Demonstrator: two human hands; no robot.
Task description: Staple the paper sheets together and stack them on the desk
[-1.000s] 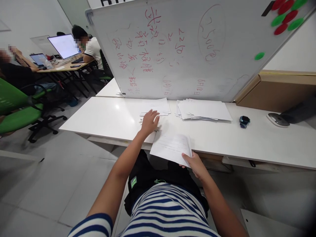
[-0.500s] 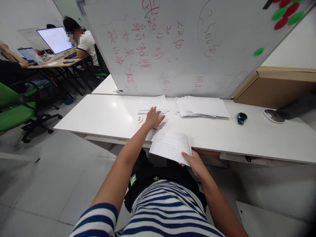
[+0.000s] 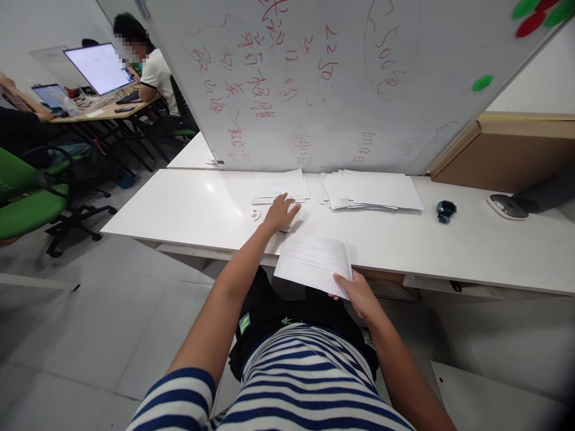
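Note:
My right hand [image 3: 357, 291] grips the lower right corner of a paper sheet [image 3: 314, 263], thumb on top. Faint printed lines show on the sheet, which is held tilted over the desk's front edge; whether there is more than one layer I cannot tell. My left hand [image 3: 279, 214] reaches over the desk with fingers spread, at the near edge of a small stack of papers [image 3: 283, 184]. Nothing shows in its fingers, and what lies under the palm is hidden. Just left of that hand lies a small white curled object [image 3: 255, 215].
A larger paper stack [image 3: 372, 190] lies on the white desk [image 3: 188, 209], before a whiteboard [image 3: 291, 84] with red writing. Farther right are a dark watch [image 3: 445, 211], a computer mouse [image 3: 507, 206] and a cardboard box [image 3: 489, 152]. People sit at another table, left.
The view has shifted slightly. Both hands keep nearly the same pose, the right one still holding the paper sheet.

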